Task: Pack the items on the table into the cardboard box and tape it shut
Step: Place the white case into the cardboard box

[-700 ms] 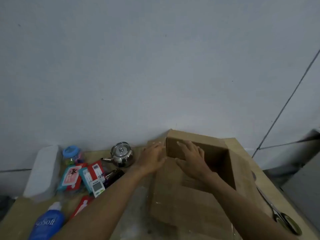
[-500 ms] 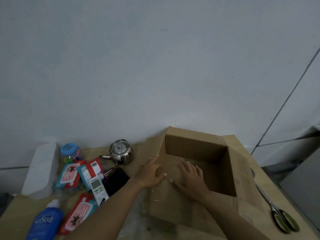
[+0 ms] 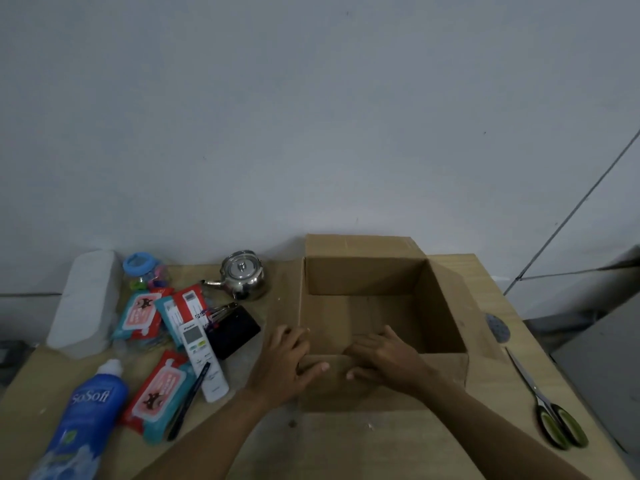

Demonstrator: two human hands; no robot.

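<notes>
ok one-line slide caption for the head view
Left hand and right hand hold the near wall of an empty brown cardboard box; green-handled scissors lie to its right.

Brown cardboard box (image 3: 363,276) is sitting upright on the table (image 3: 381,445), top open, flaps splaying out. Steel kettle (image 3: 244,275), white remote (image 3: 202,355), wipes packs (image 3: 138,315) and blue SoSoft bottle (image 3: 86,417) are lying left of it.

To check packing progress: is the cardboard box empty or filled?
Empty, as far as visible. The cardboard box is open and shows only bare floor; the kettle and remote control lie outside.
</notes>
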